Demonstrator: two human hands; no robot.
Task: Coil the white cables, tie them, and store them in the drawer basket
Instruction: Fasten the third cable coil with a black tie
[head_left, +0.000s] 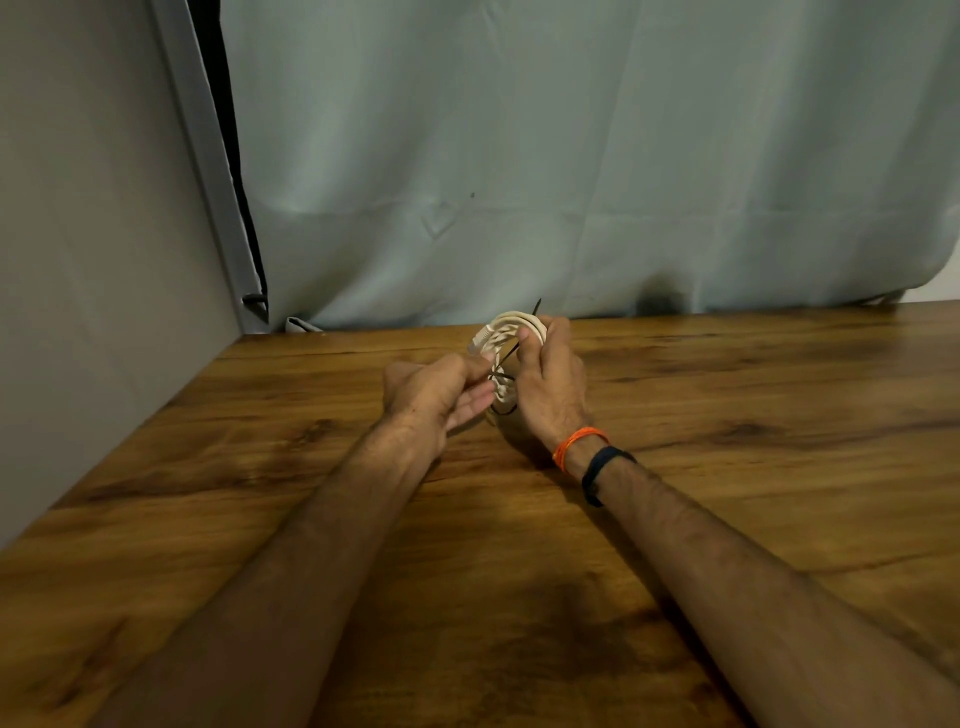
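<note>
Right hand (548, 382): fingers curled round the far side of the coiled white cable (511, 332), thumb pressed on the loops. It holds the bundle upright, just above the table, near the back edge and about midway along it.

Left hand (441, 392): thumb and forefinger pinch the black tie (506, 364) where it crosses the near side of the coil; the other fingers lie straight beneath. One end of the tie sticks up past the top of the coil; a short loop of it hangs below the bundle.

Step in hand, as judged: the tying. The coil looks formed and the tie is round it but probably not yet drawn tight. To do it well, the right hand should keep the loops stacked flat so none slips out while the left draws the tie snug. The free plug end (480, 340) at the coil's left side wants tucking in or holding clear of the tie. Pull steadily; a jerk could spring the loops.

Right wrist: an orange thread band (579, 441) and a dark band (602, 470) just behind it.

Table (753, 467): brown wood-grain top, running to a left edge and a back edge.

Room: pale blue-grey curtain (571, 156) hanging along the back edge; a grey panel (104, 260) standing along the left edge. No drawer basket is in sight.
</note>
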